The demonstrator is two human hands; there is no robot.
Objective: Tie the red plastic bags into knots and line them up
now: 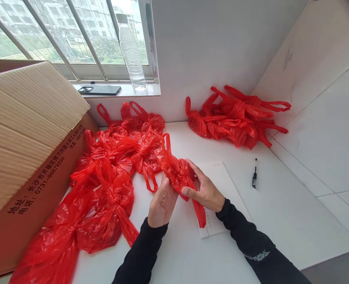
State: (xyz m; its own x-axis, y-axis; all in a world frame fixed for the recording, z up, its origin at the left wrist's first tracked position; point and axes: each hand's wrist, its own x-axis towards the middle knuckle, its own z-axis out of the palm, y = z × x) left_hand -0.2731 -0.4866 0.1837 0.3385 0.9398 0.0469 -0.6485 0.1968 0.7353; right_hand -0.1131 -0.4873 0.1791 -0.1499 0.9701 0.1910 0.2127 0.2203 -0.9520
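Both my hands hold one crumpled red plastic bag above the white table. My left hand touches its lower left side with fingers together. My right hand grips its right side, thumb pressed on the plastic, and a strip of the bag hangs down below it. A large heap of knotted red bags lies just left of my hands. A second pile of red bags rests at the back right against the wall.
A big open cardboard box with printed characters stands at the left. A sheet of paper lies under my right hand. A black pen lies to the right. A water bottle and a phone sit on the windowsill.
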